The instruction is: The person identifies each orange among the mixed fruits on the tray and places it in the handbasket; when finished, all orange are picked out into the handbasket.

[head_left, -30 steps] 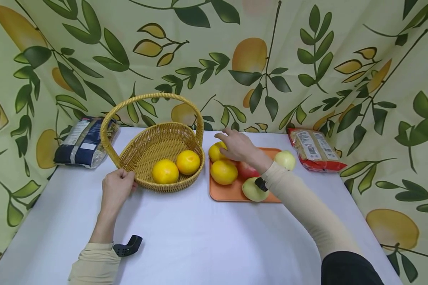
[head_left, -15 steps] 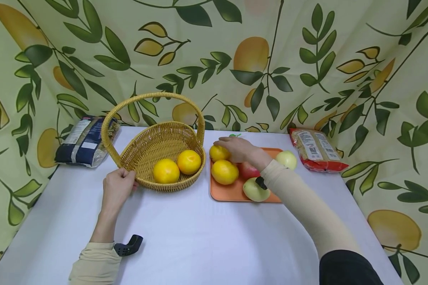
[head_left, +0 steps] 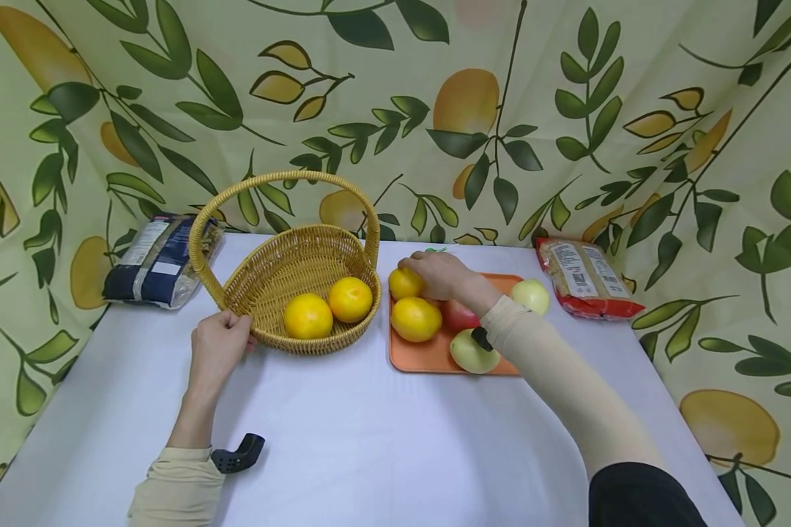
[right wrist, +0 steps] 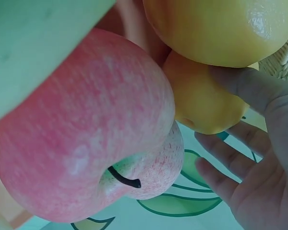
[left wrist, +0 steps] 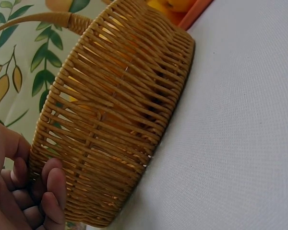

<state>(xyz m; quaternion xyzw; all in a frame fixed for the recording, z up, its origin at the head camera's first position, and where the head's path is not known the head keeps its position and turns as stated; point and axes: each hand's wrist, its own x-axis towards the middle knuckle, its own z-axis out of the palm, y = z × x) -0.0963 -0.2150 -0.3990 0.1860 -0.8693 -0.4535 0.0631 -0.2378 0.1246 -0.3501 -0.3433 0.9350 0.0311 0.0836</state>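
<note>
My left hand (head_left: pixel 219 348) pinches the front left rim of a woven wicker basket (head_left: pixel 257 293); its thumb and fingers show at the rim in the left wrist view. Two oranges, a front one (head_left: pixel 308 318) and a rear one (head_left: pixel 350 299), lie inside the basket. At the back left of an orange tray (head_left: pixel 415 360), my right hand (head_left: pixel 443 274) grips another orange (right wrist: pixel 201 103) between thumb and fingers. In front of it sits one more orange (head_left: pixel 416 319). Beside these are a red apple (right wrist: pixel 81 129) and a second apple (right wrist: pixel 158 167), with a pale green fruit (head_left: pixel 473 353) nearer the front.
A second pale green fruit (head_left: pixel 530 296) sits at the tray's right edge. One packaged bag (head_left: pixel 161 263) stands behind the basket's left side, and a red-trimmed bag (head_left: pixel 587 279) lies at the back right. Patterned cloth (head_left: pixel 382 73) hangs behind the white table (head_left: pixel 382 439).
My right hand has come down from above the rear orange, and its fingers have closed round it. The left hand has kept its hold on the basket rim.
</note>
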